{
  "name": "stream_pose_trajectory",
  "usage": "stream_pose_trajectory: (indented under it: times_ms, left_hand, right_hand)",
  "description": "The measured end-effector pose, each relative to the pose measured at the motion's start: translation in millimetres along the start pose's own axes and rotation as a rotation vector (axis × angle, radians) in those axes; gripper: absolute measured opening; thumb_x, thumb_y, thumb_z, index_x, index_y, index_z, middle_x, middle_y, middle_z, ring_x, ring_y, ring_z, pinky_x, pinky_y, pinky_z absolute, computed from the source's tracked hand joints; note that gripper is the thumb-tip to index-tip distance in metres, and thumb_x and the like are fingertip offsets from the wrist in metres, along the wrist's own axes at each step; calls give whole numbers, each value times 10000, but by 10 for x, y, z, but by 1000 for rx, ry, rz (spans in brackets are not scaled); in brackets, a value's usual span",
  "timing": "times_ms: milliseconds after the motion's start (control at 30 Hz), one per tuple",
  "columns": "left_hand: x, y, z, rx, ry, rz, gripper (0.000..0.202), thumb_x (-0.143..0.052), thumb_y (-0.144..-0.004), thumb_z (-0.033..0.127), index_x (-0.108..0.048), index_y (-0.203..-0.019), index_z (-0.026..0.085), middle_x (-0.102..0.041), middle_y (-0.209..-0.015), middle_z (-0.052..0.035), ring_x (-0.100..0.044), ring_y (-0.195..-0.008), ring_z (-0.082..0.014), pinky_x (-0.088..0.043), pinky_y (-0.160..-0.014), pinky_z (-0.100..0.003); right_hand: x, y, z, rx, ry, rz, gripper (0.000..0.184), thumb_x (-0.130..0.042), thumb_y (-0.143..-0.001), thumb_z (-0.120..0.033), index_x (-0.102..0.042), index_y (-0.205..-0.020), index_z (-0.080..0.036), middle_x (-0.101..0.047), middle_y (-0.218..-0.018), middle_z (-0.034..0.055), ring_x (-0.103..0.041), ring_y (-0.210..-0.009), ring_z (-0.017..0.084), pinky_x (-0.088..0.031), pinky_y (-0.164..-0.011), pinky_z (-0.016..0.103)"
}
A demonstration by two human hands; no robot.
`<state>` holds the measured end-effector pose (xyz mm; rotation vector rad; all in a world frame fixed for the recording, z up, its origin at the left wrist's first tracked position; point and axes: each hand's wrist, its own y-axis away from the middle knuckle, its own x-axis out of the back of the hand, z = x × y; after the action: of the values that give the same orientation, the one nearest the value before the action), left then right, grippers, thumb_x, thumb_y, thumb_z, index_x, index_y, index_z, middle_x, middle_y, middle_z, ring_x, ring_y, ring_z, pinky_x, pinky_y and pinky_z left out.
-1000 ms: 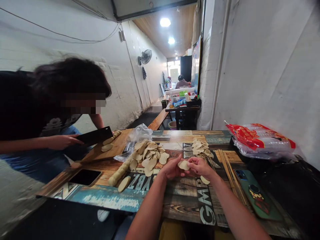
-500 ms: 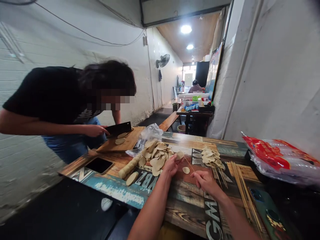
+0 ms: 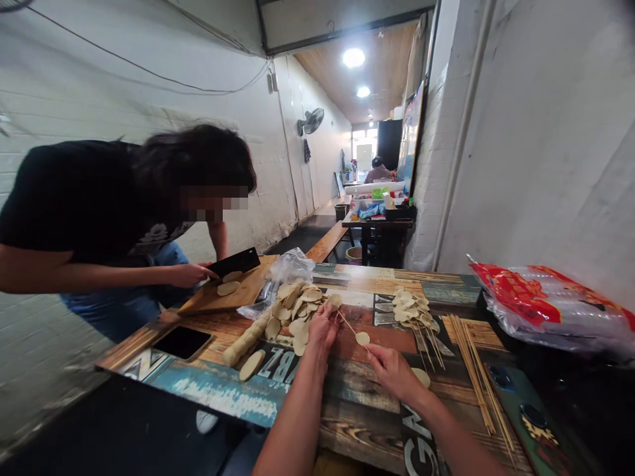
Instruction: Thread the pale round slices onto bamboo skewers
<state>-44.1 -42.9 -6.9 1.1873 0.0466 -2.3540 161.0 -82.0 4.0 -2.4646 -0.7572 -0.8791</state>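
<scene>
My left hand [image 3: 322,328] pinches a thin, pale round slice [image 3: 334,301] at the right edge of the slice pile [image 3: 299,320]. In my right hand [image 3: 394,373] is a thin bamboo skewer [image 3: 347,322], its far end reaching to the slice in my left fingers. Another pale slice [image 3: 362,338] lies along the skewer just beyond my right fingertips; whether it is pierced or on the table behind, I cannot tell. A further slice [image 3: 421,377] shows partly behind my right hand. Skewers loaded with slices [image 3: 411,307] lie beyond that hand.
Bare bamboo skewers [image 3: 476,373] and a green phone [image 3: 526,410] are at right, below a red plastic package [image 3: 546,291]. Leftward are a whole pale roll [image 3: 245,340], a black phone [image 3: 182,342] and a cutting board [image 3: 208,301], where a co-worker holds a cleaver [image 3: 235,263].
My view has swung slightly right. The skewer in my right hand has shifted and now lines up with the small slice in front of it. The co-worker's cleaver remains at the board.
</scene>
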Motion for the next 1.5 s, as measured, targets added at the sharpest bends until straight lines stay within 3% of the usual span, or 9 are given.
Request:
stream_pose_trajectory:
  times_ms: [167, 533, 733, 867, 1033, 1167, 1500]
  left_hand:
    - [19, -21, -19, -34, -90, -19, 125, -696, -764, 139, -659, -881, 165, -690, -824, -35, -608, -721, -135, -482, -676, -255]
    - [0, -13, -50, -43, -121, -55, 145, -744, -707, 193, -680, -836, 172, -701, -837, -36, -598, -675, -106, -467, -650, -221]
    - [-33, 13, -59, -142, -273, -46, 272, -824, -591, 229, -701, -826, 166, -691, -771, -5, -592, -634, -78, -458, -616, -182]
    - [-20, 2, -94, -267, -421, -3, 308, -798, -617, 261, -729, -904, 173, -700, -762, -1, -608, -644, -103, -474, -595, -196]
    - [31, -15, -128, -460, -589, 18, 231, -736, -664, 174, -753, -894, 182, -741, -860, -30, -654, -827, -167, -492, -759, -246]
    - [63, -4, -139, -538, -757, -1, 232, -693, -686, 119, -767, -883, 218, -753, -903, -35, -659, -857, -182, -472, -853, -275]
    - [-104, 189, -89, -461, -617, 3, 235, -695, -671, 25, -758, -757, 234, -746, -855, -50, -659, -909, -205, -457, -885, -270]
  right_hand:
    - [-4, -6, 12, -12, 2, 46, 340, -423, -915, -253, -735, -1024, -170, -744, -781, 54, -660, -746, 176, -447, -686, 239]
    - [-19, -19, 54, -46, -1, 74, 347, -418, -920, -256, -740, -1016, -171, -755, -830, 72, -669, -773, 188, -444, -709, 250]
    - [8, -8, 24, -53, 1, 73, 359, -408, -915, -251, -738, -1035, -178, -763, -867, 77, -683, -804, 199, -456, -713, 260]
    - [21, -6, 4, -72, -4, 79, 352, -415, -910, -248, -746, -1019, -194, -767, -854, 74, -687, -817, 205, -465, -721, 262]
    - [18, -8, 17, -79, 2, 76, 352, -415, -905, -230, -741, -1031, -183, -768, -888, 80, -688, -849, 203, -459, -738, 256]
    - [22, -8, 11, -81, -3, 79, 353, -406, -913, -233, -739, -1016, -176, -765, -902, 80, -682, -825, 198, -450, -723, 255]
    - [12, -10, 14, -71, -15, 93, 348, -403, -924, -258, -742, -945, -183, -756, -856, 71, -674, -799, 196, -446, -716, 256]
